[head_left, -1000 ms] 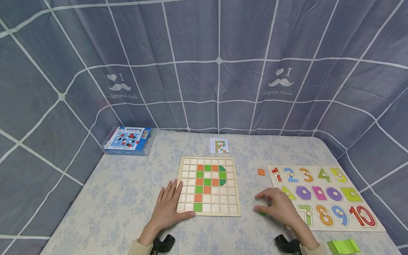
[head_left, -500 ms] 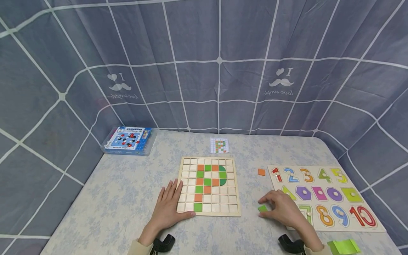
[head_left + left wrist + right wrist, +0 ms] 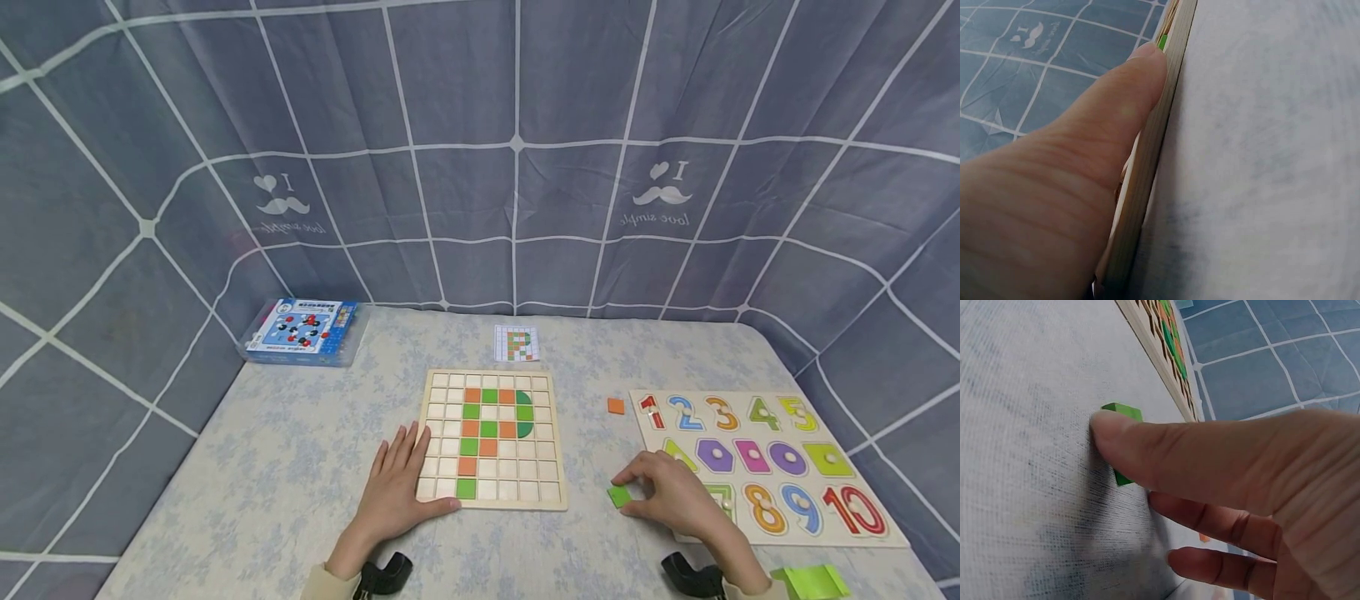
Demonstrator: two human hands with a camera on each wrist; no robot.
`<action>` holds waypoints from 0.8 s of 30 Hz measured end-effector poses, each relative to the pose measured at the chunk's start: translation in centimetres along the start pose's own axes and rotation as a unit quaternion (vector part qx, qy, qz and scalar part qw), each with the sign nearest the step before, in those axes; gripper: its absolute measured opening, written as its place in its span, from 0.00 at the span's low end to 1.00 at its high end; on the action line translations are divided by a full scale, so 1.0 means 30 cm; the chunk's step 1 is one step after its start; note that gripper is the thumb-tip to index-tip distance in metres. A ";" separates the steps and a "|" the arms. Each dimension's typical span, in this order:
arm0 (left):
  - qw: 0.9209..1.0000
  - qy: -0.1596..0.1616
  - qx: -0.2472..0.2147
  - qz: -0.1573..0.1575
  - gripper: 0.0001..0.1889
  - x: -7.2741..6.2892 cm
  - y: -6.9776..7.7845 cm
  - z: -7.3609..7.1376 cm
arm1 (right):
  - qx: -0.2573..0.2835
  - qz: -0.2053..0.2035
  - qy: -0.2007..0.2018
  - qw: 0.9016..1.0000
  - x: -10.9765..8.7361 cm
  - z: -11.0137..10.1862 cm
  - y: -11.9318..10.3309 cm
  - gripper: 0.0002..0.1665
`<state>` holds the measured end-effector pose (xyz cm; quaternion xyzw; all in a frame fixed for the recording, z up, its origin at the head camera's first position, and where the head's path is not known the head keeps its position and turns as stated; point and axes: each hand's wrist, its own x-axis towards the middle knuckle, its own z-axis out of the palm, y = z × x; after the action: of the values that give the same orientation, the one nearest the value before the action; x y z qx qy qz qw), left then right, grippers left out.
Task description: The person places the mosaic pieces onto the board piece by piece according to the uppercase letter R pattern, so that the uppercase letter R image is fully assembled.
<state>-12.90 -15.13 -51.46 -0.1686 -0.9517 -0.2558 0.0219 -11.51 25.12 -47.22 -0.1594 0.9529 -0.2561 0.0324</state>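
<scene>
A wooden grid board (image 3: pixel 525 493) lies on the table, with orange, green and dark-green tiles (image 3: pixel 488 428) set in some cells in a P-like shape. My left hand (image 3: pixel 397 487) is spread at the board's left edge, fingertips over the rim and thumb along the near edge. In the left wrist view, that thumb (image 3: pixel 1116 94) touches the board's side. Right of the board, my right hand (image 3: pixel 667 496) pinches a green square tile (image 3: pixel 618 497) low at the table surface. The right wrist view has the thumb (image 3: pixel 1147 447) across this tile, partly hiding it.
An orange tile (image 3: pixel 616 406) lies between the board and a number-and-shape puzzle (image 3: pixel 795 533) on the right. A pattern card (image 3: pixel 516 342) is behind the board. A blue boxed set (image 3: pixel 300 329) stands back left; a bright green object (image 3: pixel 812 582) sits at the front right.
My right hand has shifted slightly right, and the green tile, mostly hidden under the fingers before, now shows between thumb and forefinger. The left hand has stayed in place.
</scene>
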 end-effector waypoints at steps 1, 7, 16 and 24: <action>1.000 -0.001 0.001 -0.001 0.59 0.000 0.000 0.000 | 0.000 0.001 0.000 1.000 0.002 0.001 0.000 0.17; 1.000 0.002 -0.006 0.004 0.59 -0.005 0.003 -0.001 | 0.004 0.016 -0.014 1.000 0.016 0.005 -0.001 0.18; 1.000 -0.004 -0.007 -0.005 0.59 -0.003 0.004 -0.001 | 0.073 0.008 -0.027 0.997 0.035 0.021 -0.018 0.15; 1.000 -0.006 -0.001 -0.007 0.59 0.000 -0.002 0.002 | 0.111 0.000 0.012 0.994 0.103 0.073 -0.090 0.14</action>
<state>-12.90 -15.15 -51.53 -0.1637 -0.9525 -0.2563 0.0145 -13.34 20.87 -47.72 -0.1519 0.9188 -0.3623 0.0389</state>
